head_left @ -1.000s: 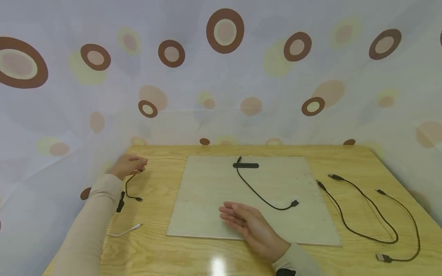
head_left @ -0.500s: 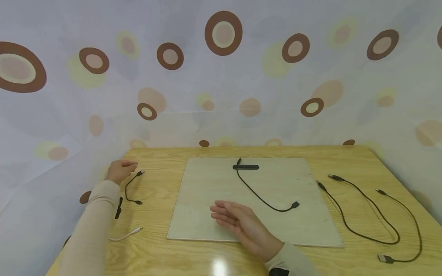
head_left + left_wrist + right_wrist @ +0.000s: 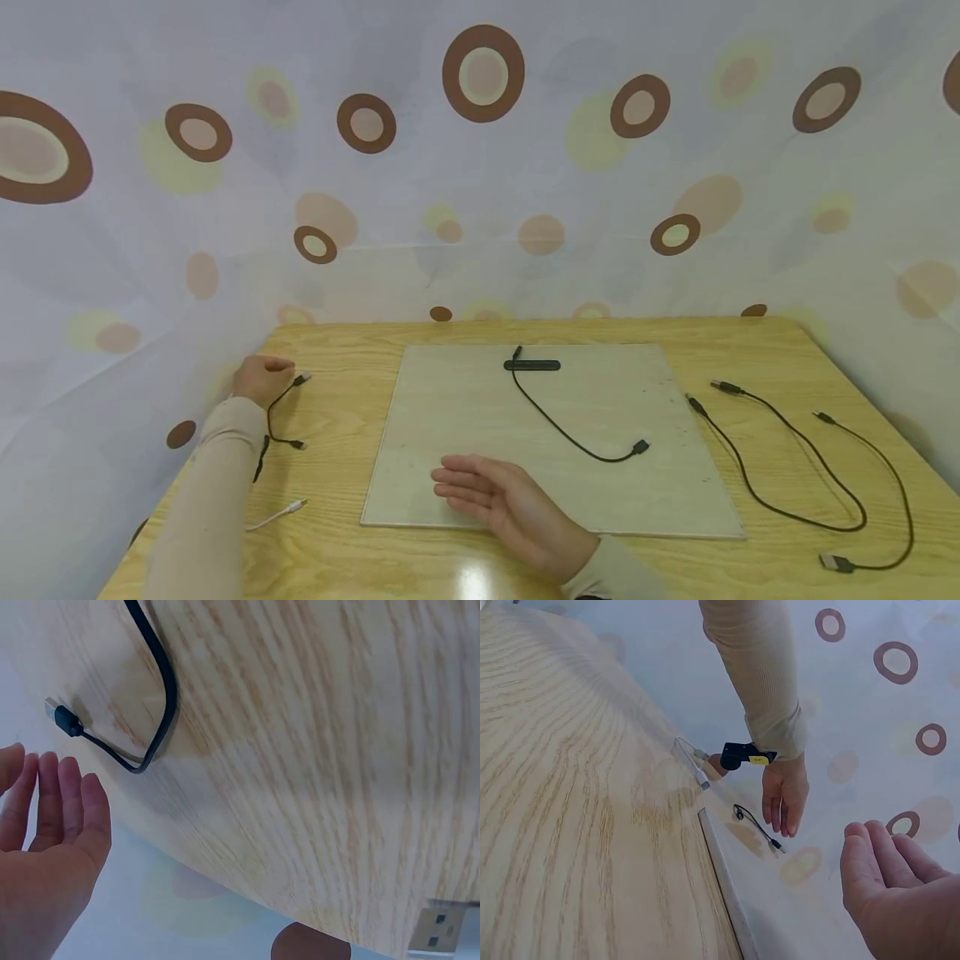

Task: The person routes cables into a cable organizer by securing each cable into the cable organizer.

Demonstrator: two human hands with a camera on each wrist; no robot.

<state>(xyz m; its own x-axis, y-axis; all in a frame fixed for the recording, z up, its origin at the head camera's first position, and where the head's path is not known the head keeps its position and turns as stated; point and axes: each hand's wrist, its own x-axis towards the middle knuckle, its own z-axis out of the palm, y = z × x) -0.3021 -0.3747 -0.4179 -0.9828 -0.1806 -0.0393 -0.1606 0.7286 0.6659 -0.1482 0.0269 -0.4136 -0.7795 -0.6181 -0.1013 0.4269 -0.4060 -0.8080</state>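
Note:
My left hand [image 3: 262, 381] hovers at the table's far left beside a short black USB cable [image 3: 271, 417]. In the left wrist view its fingers are extended with nothing between them, just short of the cable's metal plug [image 3: 64, 717]. Over the front part of a pale flat board [image 3: 420, 400], my right hand [image 3: 510, 512] is held with straight fingers and holds nothing. A black cable [image 3: 640, 447] lies on that board, its upper end crossing a small black strip [image 3: 543, 365].
A white cable [image 3: 295, 506] lies at the front left, partly hidden by the left sleeve. Right of the board lie a looped black cable [image 3: 776, 510] and another black USB cable [image 3: 909, 508]. A patterned cloth [image 3: 480, 192] hangs around the wooden table [image 3: 337, 467].
My left hand has drawn away from the short black cable's plug, leftward and slightly nearer, leaving the cable on the table. My right hand has drifted left over the board.

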